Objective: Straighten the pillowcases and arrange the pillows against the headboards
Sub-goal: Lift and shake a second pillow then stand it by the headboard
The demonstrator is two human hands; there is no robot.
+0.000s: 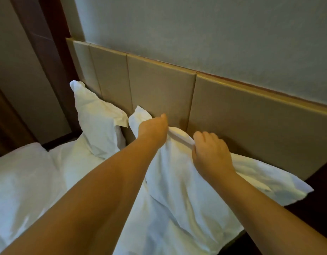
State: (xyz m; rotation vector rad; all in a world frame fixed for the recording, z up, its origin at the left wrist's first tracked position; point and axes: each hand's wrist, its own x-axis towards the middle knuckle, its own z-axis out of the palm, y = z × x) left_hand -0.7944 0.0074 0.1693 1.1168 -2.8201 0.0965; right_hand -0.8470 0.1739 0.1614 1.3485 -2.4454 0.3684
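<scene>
Two white pillows lean against a beige padded headboard. The near pillow stands tilted in front of me, its case wrinkled. My left hand is closed on its top edge near the upper left corner. My right hand grips the same top edge a little further right, so the hem stretches between both hands. The far pillow stands upright to the left, touching the headboard, with one corner flap of its case folded over.
A white duvet covers the bed at lower left. Dark wood panelling and a wall run along the left. A dark bedside surface sits at right beyond the near pillow. Pale wall above the headboard.
</scene>
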